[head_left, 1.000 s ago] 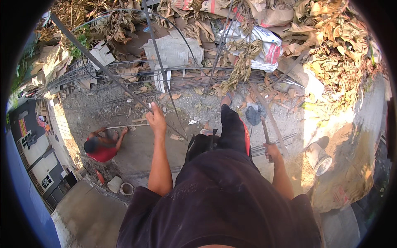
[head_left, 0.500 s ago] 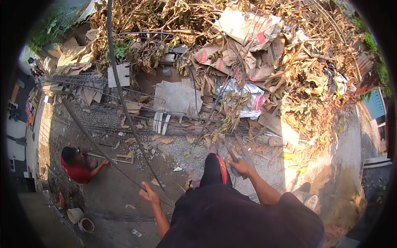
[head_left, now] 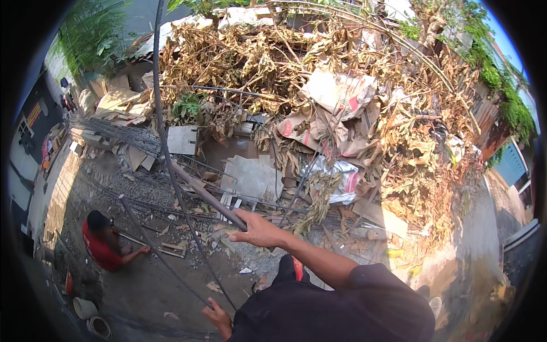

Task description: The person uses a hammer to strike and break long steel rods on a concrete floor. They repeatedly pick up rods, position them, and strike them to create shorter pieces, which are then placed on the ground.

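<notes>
My right hand [head_left: 259, 229] grips the near end of a thick brown-grey stick [head_left: 208, 196], which points away to the far left above the debris. Low in the view, my left hand [head_left: 219, 319] is closed on the near end of a long thin dark rod [head_left: 162, 256]. That rod slants away to the left, toward a crouching co-worker. A second long dark rod or cable [head_left: 161, 119] runs from the top edge down to beside my left hand; whether I touch it is unclear.
A co-worker in a red shirt [head_left: 102, 244] crouches at left. Dry leaves [head_left: 239, 62] and torn paper sacks [head_left: 342, 97] heap up at the back. A grey board [head_left: 252, 178] lies among metal bars. Two buckets [head_left: 85, 308] stand at lower left.
My right hand has swung left and forward, bringing the stick across my front. My left hand has moved lower, still on the rod. The view has tilted up.
</notes>
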{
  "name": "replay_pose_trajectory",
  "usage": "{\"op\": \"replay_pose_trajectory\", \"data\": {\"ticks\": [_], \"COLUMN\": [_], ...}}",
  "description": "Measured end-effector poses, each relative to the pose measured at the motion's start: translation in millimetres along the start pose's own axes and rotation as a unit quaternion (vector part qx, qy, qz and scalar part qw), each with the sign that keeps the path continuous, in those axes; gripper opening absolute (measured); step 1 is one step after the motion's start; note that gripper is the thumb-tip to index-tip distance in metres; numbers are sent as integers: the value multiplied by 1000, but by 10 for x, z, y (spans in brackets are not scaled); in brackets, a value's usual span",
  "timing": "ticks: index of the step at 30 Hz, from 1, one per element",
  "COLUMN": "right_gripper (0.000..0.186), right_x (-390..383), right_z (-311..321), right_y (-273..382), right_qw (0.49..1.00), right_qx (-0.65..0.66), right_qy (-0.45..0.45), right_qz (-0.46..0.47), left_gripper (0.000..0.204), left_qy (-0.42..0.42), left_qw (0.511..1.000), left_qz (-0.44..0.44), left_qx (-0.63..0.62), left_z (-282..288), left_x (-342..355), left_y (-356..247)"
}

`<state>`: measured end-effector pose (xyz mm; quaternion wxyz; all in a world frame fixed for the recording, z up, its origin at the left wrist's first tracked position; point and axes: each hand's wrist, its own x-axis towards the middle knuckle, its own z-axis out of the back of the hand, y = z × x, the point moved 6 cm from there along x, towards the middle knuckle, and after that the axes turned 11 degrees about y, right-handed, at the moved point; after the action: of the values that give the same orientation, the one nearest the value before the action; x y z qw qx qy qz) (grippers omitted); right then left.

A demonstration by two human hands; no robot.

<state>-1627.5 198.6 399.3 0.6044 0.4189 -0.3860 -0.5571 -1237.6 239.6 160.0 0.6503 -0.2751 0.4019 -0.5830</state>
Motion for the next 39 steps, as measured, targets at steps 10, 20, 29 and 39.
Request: {"op": "replay_pose_trajectory", "data": {"ticks": [10,20,29,39], "right_gripper": [47,36,43,42], "right_x": [256,396,635,898], "right_z": [-792,-1390,-2167,-2991], "right_y": [393,493,471,814], "right_qw": [993,985,965,940], "right_qx": [-84,-83,-135,-133], "right_qy": [87,144,217,289], "right_qz": [16,49,56,119], "left_gripper": [58,62,58,87], "left_qy": [-70,75,84,171], "left_qw": [984,997,996,980], "left_qz": [-119,-5,29,33], "left_qx": [114,-20,-9,-101], "left_z": [-70,257,147,1688], "left_x": [-348,-131,-125,-690], "left_y": [208,177,557,-931]}}
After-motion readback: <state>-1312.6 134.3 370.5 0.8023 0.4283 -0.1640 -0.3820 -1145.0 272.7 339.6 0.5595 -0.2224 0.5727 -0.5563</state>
